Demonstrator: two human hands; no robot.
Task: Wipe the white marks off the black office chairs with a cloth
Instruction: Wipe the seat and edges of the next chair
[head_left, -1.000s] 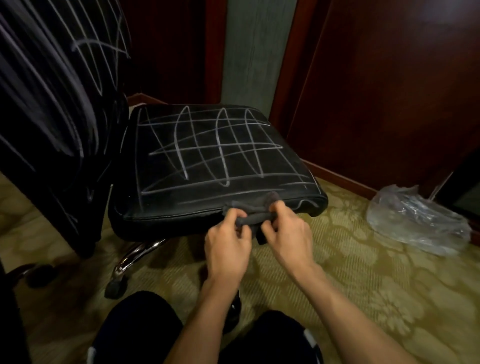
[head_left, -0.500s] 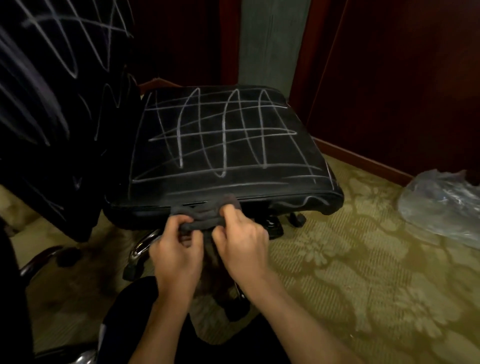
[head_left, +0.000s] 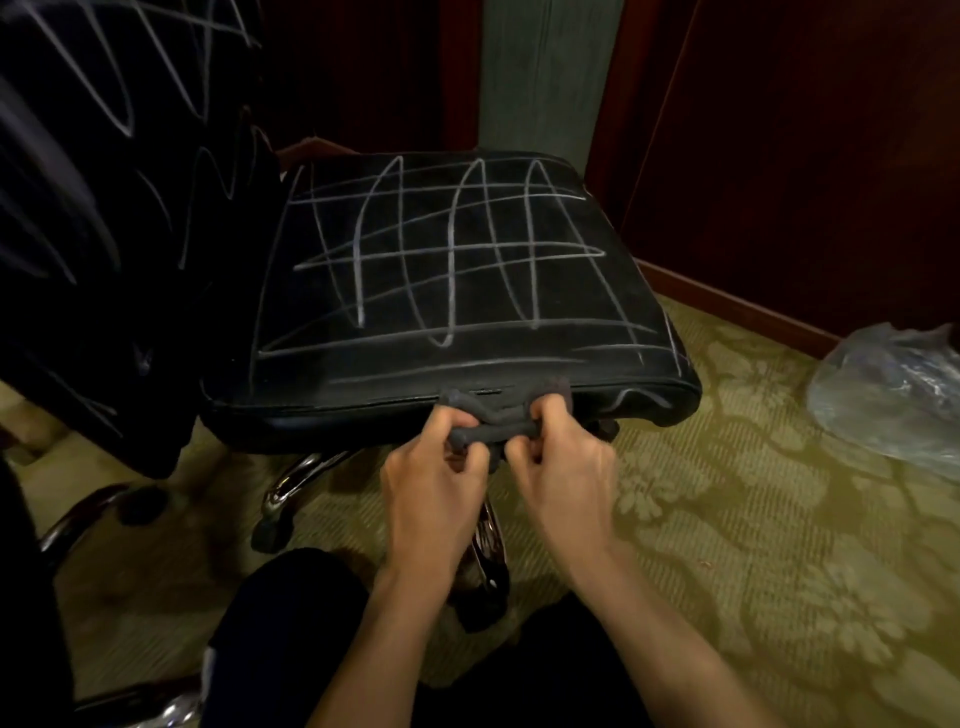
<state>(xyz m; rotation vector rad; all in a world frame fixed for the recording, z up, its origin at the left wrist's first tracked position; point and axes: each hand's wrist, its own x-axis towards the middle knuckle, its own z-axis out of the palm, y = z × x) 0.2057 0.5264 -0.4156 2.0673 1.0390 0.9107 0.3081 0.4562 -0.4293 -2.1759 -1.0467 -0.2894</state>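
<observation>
partly hidden — both hands' fingers (head_left: 521, 448) curled, gripping twisted cloth (head_left: 493, 415) at seat (head_left: 447, 291) edge.

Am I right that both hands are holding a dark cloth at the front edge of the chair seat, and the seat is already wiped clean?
Not quite. Both hands, left and right, do hold the dark cloth at the front edge of the chair seat, but the seat is not clean: the head view shows white marks criss-crossing its top.
</observation>
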